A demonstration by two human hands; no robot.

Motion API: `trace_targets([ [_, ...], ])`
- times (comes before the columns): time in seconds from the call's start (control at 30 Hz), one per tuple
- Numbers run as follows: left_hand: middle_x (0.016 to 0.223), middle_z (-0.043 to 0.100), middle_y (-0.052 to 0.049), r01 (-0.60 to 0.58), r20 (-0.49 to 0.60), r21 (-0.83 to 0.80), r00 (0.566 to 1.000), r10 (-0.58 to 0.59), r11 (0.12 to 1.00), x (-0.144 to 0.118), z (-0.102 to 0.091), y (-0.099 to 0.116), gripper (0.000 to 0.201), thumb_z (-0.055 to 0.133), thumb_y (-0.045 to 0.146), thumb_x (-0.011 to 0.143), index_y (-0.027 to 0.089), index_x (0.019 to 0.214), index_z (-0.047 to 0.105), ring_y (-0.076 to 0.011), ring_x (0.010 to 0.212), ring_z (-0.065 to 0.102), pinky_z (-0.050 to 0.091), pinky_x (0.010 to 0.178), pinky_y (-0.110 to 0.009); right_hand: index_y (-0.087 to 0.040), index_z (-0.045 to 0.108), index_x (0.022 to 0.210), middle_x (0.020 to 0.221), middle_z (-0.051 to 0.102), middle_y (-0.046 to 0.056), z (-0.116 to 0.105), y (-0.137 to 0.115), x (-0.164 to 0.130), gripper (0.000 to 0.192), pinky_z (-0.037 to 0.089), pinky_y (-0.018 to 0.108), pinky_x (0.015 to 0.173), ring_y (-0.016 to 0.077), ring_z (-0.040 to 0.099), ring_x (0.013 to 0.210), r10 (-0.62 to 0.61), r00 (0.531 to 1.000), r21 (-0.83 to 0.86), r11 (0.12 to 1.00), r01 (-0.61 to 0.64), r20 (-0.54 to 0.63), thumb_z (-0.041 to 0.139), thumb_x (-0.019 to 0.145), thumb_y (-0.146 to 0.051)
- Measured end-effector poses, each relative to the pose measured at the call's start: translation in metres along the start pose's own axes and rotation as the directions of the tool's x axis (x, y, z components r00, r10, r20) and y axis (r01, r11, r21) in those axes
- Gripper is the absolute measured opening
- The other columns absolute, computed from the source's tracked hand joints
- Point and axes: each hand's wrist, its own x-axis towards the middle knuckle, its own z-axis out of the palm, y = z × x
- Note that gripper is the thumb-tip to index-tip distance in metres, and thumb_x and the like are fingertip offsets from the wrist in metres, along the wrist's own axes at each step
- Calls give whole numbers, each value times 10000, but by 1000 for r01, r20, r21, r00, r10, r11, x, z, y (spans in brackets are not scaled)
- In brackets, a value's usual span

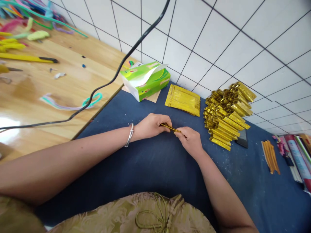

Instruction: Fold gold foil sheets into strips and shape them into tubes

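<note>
Both hands (170,131) pinch a gold strip (170,128).

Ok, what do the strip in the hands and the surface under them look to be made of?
The strip, pinched between left hand and right hand, looks like gold foil paper: thin, glossy, mirror-like glints. The blue surface looks like matte cloth or felt: no shine, flecked with specks.
</note>
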Motion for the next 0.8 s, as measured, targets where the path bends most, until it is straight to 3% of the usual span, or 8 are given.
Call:
trace_targets([
  [0.17,766,644,62,20,-28,9,999,-19,1000,1,-1,-2,45,635,225,774,195,807,635,-71,709,579,402,652,-172,-234,644,932,808,690,-15,-2,3,-1,140,467,238,664,132,636,704,114,993,141,984,-110,-24,546,853,-295],
  [0.43,762,669,41,-12,-114,-61,994,5,998,-1,1,-8,135,538,214,837,193,919,644,-61,666,605,451,645,-153,-206,664,904,814,695,13,-1,12,-4,190,479,238,715,126,638,723,80,987,107,992,-66,-137,499,888,-299],
  [0.6,748,672,20,-8,-145,-136,989,-12,991,-1,2,-11,157,522,206,843,168,940,639,-61,625,623,486,610,-146,-217,627,1011,836,680,15,2,16,-4,216,493,251,729,127,631,735,97,990,154,985,-80,-104,446,913,-282],
  [0.8,767,666,13,23,-119,-189,992,-46,982,-1,3,-11,157,515,166,829,161,930,635,-61,631,631,508,620,-150,-215,620,1009,792,669,6,2,16,-6,205,493,239,717,125,629,738,70,994,140,989,-57,-89,446,913,-270],
])
